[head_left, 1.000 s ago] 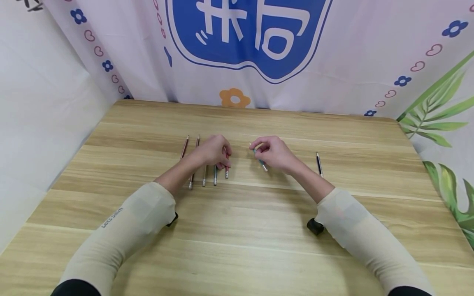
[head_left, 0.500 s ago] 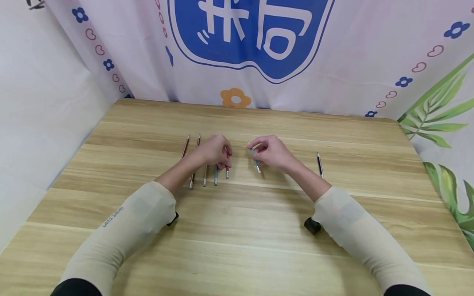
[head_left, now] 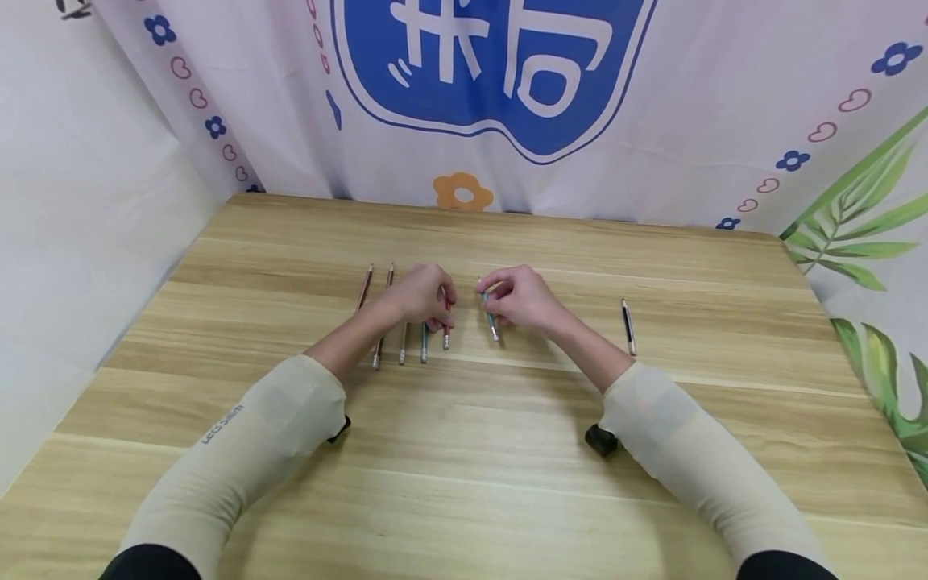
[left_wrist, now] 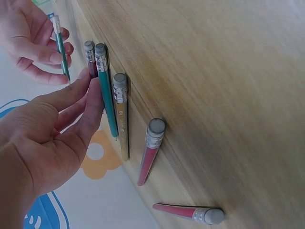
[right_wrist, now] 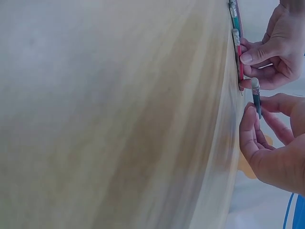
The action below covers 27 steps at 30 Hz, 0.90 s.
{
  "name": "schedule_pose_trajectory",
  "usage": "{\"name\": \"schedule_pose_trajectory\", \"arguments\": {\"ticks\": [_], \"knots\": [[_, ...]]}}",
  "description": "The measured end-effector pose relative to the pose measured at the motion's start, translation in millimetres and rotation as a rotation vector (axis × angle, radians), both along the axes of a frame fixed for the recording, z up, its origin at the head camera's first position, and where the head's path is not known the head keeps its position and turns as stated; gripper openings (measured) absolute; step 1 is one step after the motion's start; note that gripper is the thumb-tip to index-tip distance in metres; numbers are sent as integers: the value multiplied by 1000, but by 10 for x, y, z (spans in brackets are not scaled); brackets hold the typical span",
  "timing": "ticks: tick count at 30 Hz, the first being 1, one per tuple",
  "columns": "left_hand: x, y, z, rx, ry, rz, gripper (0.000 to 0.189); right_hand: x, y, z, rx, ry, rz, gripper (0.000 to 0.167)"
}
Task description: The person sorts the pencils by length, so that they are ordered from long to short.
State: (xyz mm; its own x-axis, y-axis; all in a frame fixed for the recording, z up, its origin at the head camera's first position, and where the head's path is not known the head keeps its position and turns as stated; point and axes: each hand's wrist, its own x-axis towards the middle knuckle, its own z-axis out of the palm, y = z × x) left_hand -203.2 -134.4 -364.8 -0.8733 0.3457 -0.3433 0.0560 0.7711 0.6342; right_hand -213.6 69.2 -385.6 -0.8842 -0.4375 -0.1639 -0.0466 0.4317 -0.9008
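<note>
My left hand (head_left: pixel 423 295) pinches a red pencil (head_left: pixel 446 340) lying on the table, its eraser end toward me. In the right wrist view the thumb and fingers close on this red pencil (right_wrist: pixel 238 50). To the right, my right hand (head_left: pixel 525 298) pinches a blue-green pencil (head_left: pixel 494 327) between thumb and fingers, tilted, eraser end nearest me. Left of the red pencil lie a teal pencil (left_wrist: pixel 107 95), a yellow-brown pencil (left_wrist: pixel 121 124) and two dark red pencils (left_wrist: pixel 151 152), roughly side by side. My left hand and forearm partly cover them in the head view.
A dark pencil (head_left: pixel 627 326) lies alone on the wooden table (head_left: pixel 464 451), right of my right hand. A printed cloth (head_left: pixel 290 97) hangs along the table's back edge. A black wrist camera (head_left: pixel 601 440) sits under my right sleeve.
My right hand has moved left with the blue-green pencil, which has turned closer to the red pencil's direction. My left hand stays in place on the red pencil.
</note>
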Motion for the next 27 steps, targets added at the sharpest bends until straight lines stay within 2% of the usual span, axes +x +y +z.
{"name": "schedule_pose_trajectory", "arguments": {"ticks": [19,27], "knots": [[15,-7,9,-4,11,-11,28,14,-40,-26,34,-13,3,25],[41,-12,52,-7,20,-7,30,8,-45,-36,31,-22,0,25]]}}
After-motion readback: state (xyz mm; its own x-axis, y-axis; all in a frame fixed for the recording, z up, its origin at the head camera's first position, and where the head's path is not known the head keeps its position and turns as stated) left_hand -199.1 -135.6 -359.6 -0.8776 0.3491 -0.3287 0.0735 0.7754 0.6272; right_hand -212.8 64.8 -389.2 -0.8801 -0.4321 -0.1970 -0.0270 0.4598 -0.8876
